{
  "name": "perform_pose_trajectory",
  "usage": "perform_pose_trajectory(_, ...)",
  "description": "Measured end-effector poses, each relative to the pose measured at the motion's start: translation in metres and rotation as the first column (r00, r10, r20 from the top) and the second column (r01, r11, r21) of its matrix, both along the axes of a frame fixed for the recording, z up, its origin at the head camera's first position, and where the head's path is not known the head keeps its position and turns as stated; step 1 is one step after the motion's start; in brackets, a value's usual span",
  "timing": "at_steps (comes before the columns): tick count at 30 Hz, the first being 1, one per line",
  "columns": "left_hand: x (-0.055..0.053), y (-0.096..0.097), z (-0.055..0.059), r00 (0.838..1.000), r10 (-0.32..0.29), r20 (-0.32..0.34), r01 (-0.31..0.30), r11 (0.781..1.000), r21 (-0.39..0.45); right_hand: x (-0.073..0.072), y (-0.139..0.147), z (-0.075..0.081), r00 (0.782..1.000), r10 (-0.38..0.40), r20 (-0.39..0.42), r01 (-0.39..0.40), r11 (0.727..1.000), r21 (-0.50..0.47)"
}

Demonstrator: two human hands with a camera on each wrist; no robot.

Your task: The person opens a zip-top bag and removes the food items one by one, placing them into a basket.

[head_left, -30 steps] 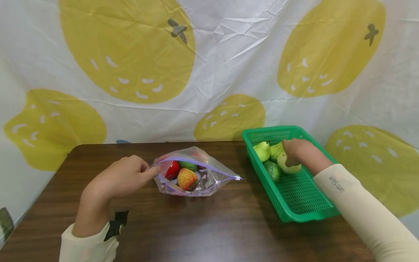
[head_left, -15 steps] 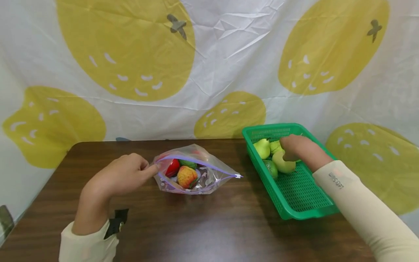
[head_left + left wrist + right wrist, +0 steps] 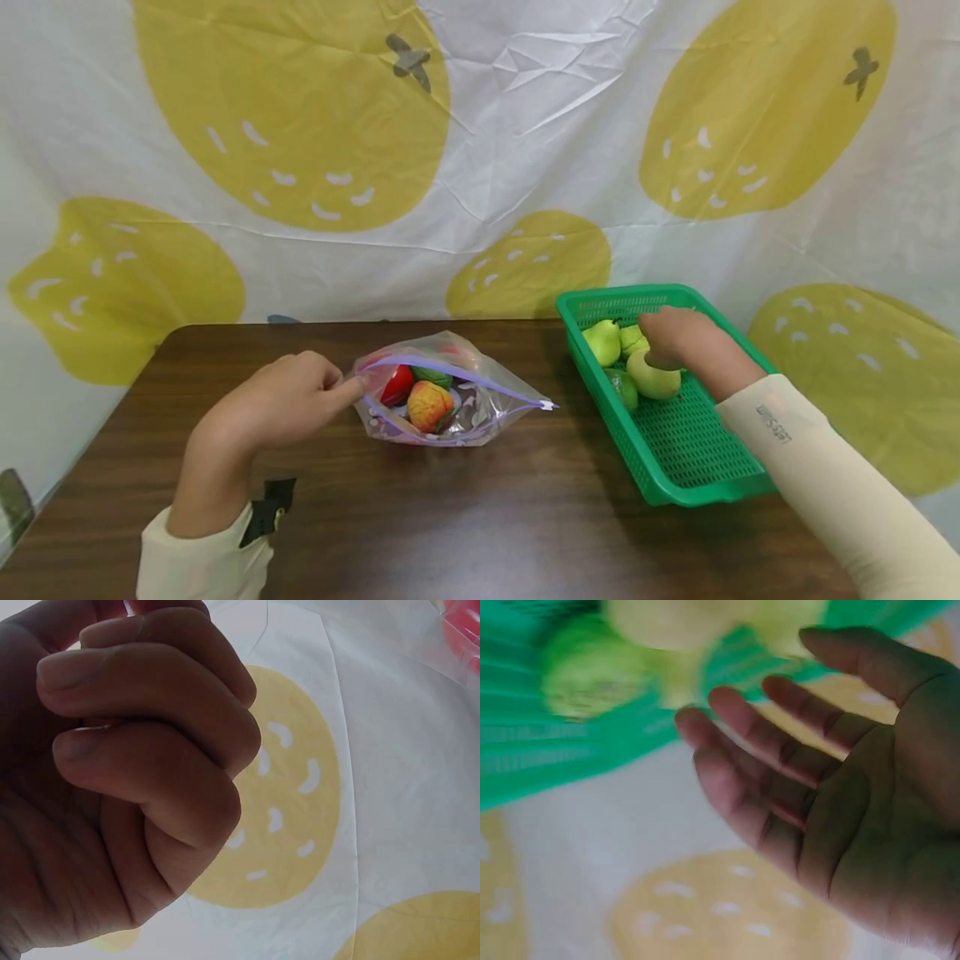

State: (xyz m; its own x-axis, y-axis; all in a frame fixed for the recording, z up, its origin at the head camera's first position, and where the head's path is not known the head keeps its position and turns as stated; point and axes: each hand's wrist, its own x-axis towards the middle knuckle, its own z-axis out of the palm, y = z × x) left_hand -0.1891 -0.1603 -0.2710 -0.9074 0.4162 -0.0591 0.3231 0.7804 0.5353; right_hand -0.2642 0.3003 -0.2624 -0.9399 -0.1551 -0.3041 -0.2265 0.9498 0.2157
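Observation:
My left hand pinches the left edge of a clear zip bag with a purple zipper and white slider; its other fingers are curled in the left wrist view. Inside the bag's gaping mouth lie a red fruit, an orange-yellow fruit and a green one. My right hand is over the green basket, beside a pale yellow-green fruit. In the right wrist view its fingers are spread and loosely bent, and the thumb tip overlaps a yellowish fruit.
Also in the basket are a green pear, a bumpy light-green fruit and a dark green fruit. The brown table reaches back to a white cloth printed with yellow lemons.
The pale yellow-green fruit has shifted left in the basket and turned. My right hand has moved slightly left. The left hand stays at the bag's edge.

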Motion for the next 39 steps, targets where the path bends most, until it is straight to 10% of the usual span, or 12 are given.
perform_pose_trajectory(6, 0.002, -0.002, 0.002, 1.0, 0.01, 0.004, -0.01, 1.0, -0.009, 0.061, -0.066, 0.042, 0.954, 0.096, -0.283, -0.139, 0.981, -0.133)
perform_pose_trajectory(12, 0.002, -0.003, 0.004, 1.0, 0.016, -0.021, -0.016, 1.0, -0.004, 0.119, -0.115, 0.074, 0.858, 0.173, -0.484, -0.378, 0.851, -0.365)
perform_pose_trajectory(18, 0.001, 0.0, 0.0, 1.0, -0.002, -0.011, 0.002, 1.0, 0.003, 0.139, -0.141, 0.05, 0.734, 0.235, -0.637, -0.607, 0.647, -0.461)
perform_pose_trajectory(21, 0.001, 0.001, -0.001, 1.0, -0.005, -0.009, 0.005, 1.0, 0.005, 0.137, -0.16, 0.026, 0.713, 0.284, -0.64, -0.649, 0.612, -0.451)
perform_pose_trajectory(35, 0.0, -0.001, -0.003, 1.0, 0.01, -0.021, -0.01, 1.0, 0.004, 0.089, -0.223, -0.036, 0.763, 0.404, -0.505, -0.605, 0.721, -0.337)
perform_pose_trajectory(39, 0.0, -0.002, -0.002, 1.0, 0.009, -0.027, -0.009, 1.0, -0.004, 0.076, -0.23, -0.045, 0.807, 0.369, -0.461, -0.544, 0.77, -0.335)
